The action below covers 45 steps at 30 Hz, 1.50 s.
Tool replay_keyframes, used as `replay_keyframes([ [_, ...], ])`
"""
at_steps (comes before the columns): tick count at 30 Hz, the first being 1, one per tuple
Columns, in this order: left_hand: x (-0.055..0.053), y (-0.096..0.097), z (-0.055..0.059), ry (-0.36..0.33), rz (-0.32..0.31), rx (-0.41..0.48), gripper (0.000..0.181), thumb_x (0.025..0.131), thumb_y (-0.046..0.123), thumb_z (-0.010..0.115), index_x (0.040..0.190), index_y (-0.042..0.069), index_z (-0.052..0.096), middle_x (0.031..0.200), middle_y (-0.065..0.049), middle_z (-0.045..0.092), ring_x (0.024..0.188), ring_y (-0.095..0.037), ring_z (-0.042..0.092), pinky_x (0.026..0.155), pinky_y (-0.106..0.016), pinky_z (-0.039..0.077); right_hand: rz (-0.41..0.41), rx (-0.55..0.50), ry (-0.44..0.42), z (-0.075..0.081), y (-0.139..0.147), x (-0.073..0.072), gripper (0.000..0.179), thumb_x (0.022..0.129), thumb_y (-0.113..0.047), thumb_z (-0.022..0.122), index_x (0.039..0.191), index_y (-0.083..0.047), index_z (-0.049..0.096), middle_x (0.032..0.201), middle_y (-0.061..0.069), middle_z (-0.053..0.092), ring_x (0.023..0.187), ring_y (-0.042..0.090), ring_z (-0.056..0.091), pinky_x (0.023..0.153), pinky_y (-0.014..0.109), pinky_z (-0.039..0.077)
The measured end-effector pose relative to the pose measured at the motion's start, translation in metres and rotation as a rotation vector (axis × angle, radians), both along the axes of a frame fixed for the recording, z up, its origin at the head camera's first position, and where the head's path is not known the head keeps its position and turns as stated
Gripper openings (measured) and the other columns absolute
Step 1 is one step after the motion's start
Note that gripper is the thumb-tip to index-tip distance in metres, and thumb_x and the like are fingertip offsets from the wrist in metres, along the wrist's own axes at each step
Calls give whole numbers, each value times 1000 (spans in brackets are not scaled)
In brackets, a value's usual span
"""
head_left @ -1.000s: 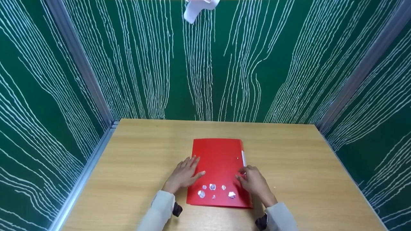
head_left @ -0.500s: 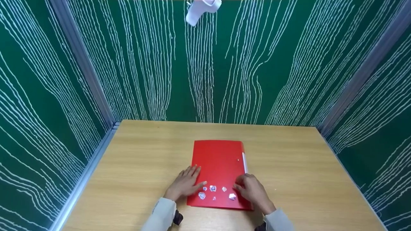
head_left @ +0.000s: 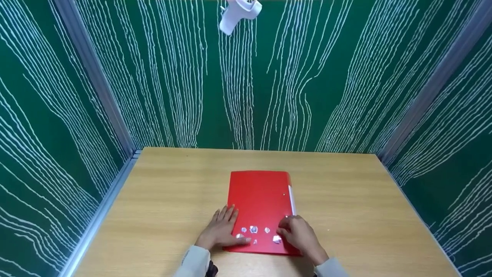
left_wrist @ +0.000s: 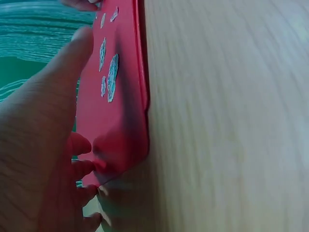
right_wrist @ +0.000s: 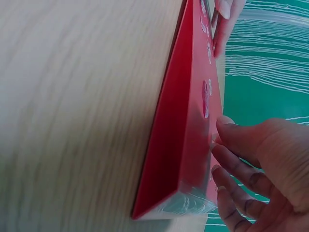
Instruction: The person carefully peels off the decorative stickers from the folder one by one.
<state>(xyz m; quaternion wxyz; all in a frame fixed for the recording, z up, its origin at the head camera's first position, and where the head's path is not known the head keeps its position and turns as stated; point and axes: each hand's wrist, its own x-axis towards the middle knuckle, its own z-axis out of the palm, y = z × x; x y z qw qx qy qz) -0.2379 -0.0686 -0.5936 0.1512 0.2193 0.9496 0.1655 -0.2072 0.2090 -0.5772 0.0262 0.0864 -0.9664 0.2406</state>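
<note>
A red ring binder (head_left: 259,200) lies shut on the table, its thicker spine to the right. Several silvery cut-out pieces (head_left: 253,229) sit on the lower part of its cover. My left hand (head_left: 221,231) rests flat on the binder's left edge, fingers spread, with the thumb stretched across the lower left piece and partly covering it. Over the lower right of the cover, my right hand (head_left: 301,234) has its fingers bent. Thumb and forefinger seem to pinch a tiny pale piece (right_wrist: 215,139), mostly hidden. In the right wrist view the binder (right_wrist: 169,125) appears wedge-shaped.
The wooden table (head_left: 173,184) extends around the binder on all sides. Green walls (head_left: 215,96) with white wavy lines rise behind and at both sides. A white curved object (head_left: 238,15) shows at the top.
My left hand has slid toward the binder's near edge, its thumb lowering over the pieces. My right hand has moved slightly nearer and inward from the spine. The silvery pieces stay in place.
</note>
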Motion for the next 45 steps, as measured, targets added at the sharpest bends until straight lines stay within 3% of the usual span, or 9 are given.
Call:
replay_keyframes([
  [6,4,0,1,5,-38,-10,126,70,83,61,160,9,14,169,-13,7,156,-37,6,125,-58,6,22,24,82,-2,0,4,8,82,-21,82,81,-19,74,79,-9,64,79,9,56,71,32,52],
  [13,7,1,-3,41,-54,-45,129,68,84,61,160,9,12,169,-13,5,156,-38,6,125,-57,7,25,48,35,-1,0,5,8,82,-23,82,85,-19,76,79,-9,65,76,7,52,70,29,50],
  [21,10,0,-4,50,-69,-68,132,65,84,63,160,8,10,169,-13,5,155,-39,6,125,-58,8,54,92,88,-1,-1,8,8,78,-22,85,82,-18,81,74,-9,70,73,6,53,68,29,50],
  [29,7,0,-7,35,-55,-60,132,66,84,63,160,10,9,169,-12,4,155,-39,4,125,-58,5,34,61,16,0,-3,6,8,75,-24,87,81,-20,82,72,-11,69,75,5,51,68,25,49],
  [36,5,2,-7,51,-38,-47,131,67,83,65,160,9,9,169,-14,5,155,-41,3,125,-59,5,53,46,58,-1,-3,4,8,74,-22,88,77,-19,81,69,-11,69,72,3,52,62,21,47],
  [45,5,7,-6,53,-7,-35,130,67,80,67,160,10,9,169,-13,5,155,-42,4,124,-60,7,55,19,-24,-3,-1,1,6,77,-16,85,80,-17,81,73,-9,71,69,4,54,65,24,51],
])
